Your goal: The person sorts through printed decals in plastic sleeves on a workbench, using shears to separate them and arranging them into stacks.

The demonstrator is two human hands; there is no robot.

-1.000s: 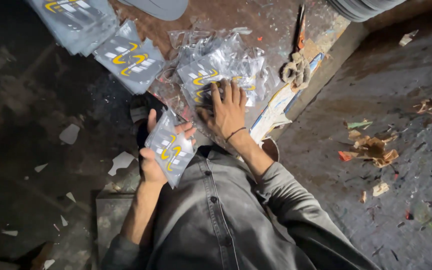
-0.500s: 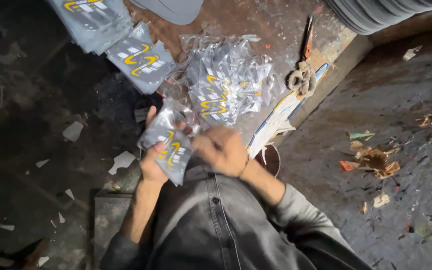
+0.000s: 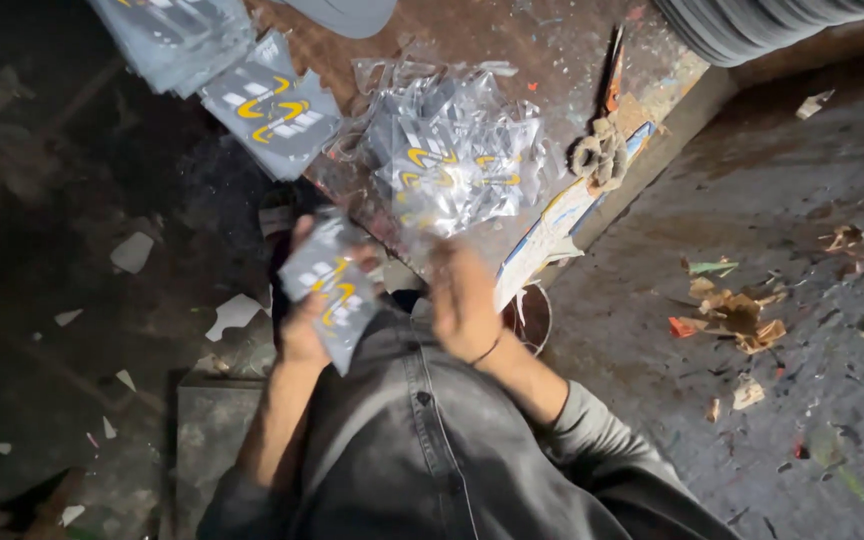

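Left hand (image 3: 304, 318) gripping grey packet (image 3: 327, 288), right hand (image 3: 464, 300) blurred, grip unclear

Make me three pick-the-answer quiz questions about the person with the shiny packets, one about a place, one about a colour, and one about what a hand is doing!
1. Where does the heap of clear plastic packets lie?
A. On the brown worktop
B. On the dark floor
C. In the person's lap

2. What colour are the curved marks on the grey packets?
A. Green
B. Yellow
C. Pink

3. What is the left hand doing?
A. Resting flat and empty
B. Holding scissors
C. Holding a small stack of grey packets

Answers: 1 A, the heap sits on the brown worktop ahead of the person. 2 B, the curved marks show yellow on grey. 3 C, its grip is closed round the stack, while the right hand is blurred just below the heap.
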